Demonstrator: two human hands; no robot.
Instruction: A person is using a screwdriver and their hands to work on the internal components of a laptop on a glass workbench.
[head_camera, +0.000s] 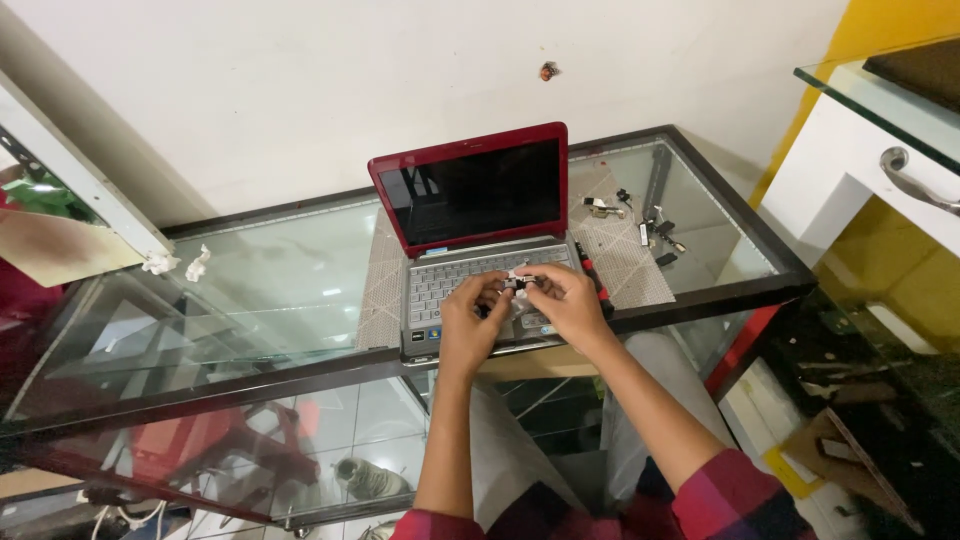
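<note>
An open red laptop (470, 190) with a dark screen and silver keyboard sits on a glass table (250, 290). Both my hands hover over its palm rest. My left hand (468, 318) and my right hand (565, 298) pinch a small black and white part (519, 281) between their fingertips. Under the laptop lies a light patterned mat (630, 262).
Several small dark parts and screws (650, 232) lie on the mat right of the laptop. A red-handled tool (590, 272) rests beside the keyboard. Crumpled white paper (180, 265) sits at the table's far left. A white cabinet with a glass top (880, 170) stands at right.
</note>
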